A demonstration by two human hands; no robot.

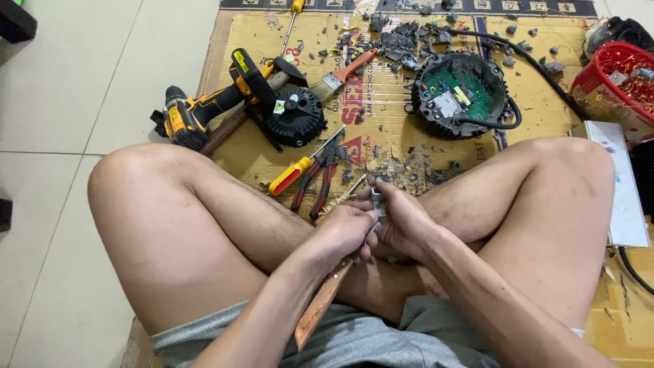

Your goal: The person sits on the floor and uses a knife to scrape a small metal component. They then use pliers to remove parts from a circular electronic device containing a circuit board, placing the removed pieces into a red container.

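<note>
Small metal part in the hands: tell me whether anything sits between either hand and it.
Nothing visible does. The left hand and right hand both touch the small metal part directly, above the crossed legs. The left hand also holds a wooden-handled tool.

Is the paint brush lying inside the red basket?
No, the paint brush lies on the cardboard, far from the red basket.

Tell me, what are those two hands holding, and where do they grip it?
The left hand grips a wooden-handled tool near its top. The right hand pinches a small grey metal piece by its lower end.
</note>
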